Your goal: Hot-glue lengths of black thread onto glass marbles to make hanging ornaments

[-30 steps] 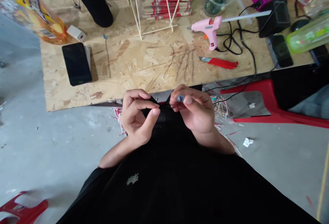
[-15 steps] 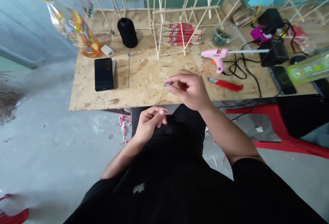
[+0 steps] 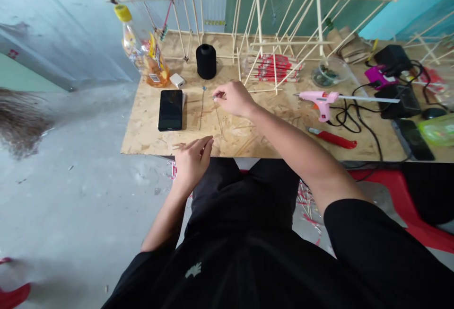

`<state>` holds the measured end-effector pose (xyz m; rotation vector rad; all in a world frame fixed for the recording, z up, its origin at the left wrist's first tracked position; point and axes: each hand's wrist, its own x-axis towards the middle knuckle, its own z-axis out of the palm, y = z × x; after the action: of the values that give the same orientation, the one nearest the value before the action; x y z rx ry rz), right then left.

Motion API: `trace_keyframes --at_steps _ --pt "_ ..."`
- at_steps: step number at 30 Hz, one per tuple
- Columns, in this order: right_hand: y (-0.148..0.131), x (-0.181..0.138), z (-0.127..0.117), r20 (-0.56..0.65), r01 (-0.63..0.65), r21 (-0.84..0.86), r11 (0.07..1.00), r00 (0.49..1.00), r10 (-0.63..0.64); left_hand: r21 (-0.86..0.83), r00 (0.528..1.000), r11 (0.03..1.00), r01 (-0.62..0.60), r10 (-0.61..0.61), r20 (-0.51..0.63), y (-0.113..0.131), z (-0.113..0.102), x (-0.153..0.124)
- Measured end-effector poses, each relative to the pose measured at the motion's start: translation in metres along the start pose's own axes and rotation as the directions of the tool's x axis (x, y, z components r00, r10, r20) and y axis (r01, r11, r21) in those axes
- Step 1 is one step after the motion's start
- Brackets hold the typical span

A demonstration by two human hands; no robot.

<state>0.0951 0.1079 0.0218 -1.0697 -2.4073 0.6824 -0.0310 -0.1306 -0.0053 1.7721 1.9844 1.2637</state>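
Note:
My right hand (image 3: pixel 234 98) reaches over the table, its thumb and forefinger pinched on a small grey stone-like piece (image 3: pixel 214 98). From that piece a thin thread (image 3: pixel 219 117) runs down toward the table's front edge. Just left of it lies a similar thread (image 3: pixel 202 108) with a small bluish-grey piece (image 3: pixel 204 88) at its top end. At the front edge, my left hand (image 3: pixel 193 157) has its thumb and forefinger tips close together; whatever they may hold is too small to make out.
A phone (image 3: pixel 170 110), white charger (image 3: pixel 177 80), black thread spool (image 3: pixel 206 61) and bottle (image 3: pixel 152 65) stand left on the table (image 3: pixel 142 138). Stick frames (image 3: pixel 291 43) rise behind. Rightward lie a pink glue gun (image 3: pixel 321 103), red-handled cutter (image 3: pixel 333 138), cables and a plastic bowl (image 3: pixel 328 75).
My right hand has moved forward and left across the table with the small grey piece, beside the thread lying there. My left hand has come to the table's front edge. The view has shifted.

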Motion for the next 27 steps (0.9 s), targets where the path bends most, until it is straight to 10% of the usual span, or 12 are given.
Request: trace_keyframes --at_steps 5,11,14,19,27 --pt "-0.009 -0.018 -0.012 -0.043 0.072 0.284 0.956 0.997 -0.063 -0.207 0.986 0.972 0.116 -0.137 -0.09 -0.008 0.002 0.03" --pt "-0.03 -0.045 -0.033 -0.09 0.12 0.569 0.814 0.992 -0.084 -0.716 0.945 0.621 0.319 -0.147 0.293 -0.002 0.034 0.057" --pt "-0.022 -0.051 -0.037 -0.136 0.082 0.614 0.785 0.991 0.003 -0.766 0.94 0.547 0.338 -0.234 0.248 0.009 0.035 0.052" --pt "-0.001 -0.074 -0.036 -0.134 -0.018 0.668 0.744 0.98 0.144 -0.681 0.962 0.707 0.191 -0.273 -0.014 0.025 0.008 0.05" --pt "-0.002 -0.115 -0.025 0.016 -0.14 0.742 0.656 0.981 0.192 -0.277 0.989 0.951 -0.141 0.126 -0.072 0.06 -0.02 0.089"
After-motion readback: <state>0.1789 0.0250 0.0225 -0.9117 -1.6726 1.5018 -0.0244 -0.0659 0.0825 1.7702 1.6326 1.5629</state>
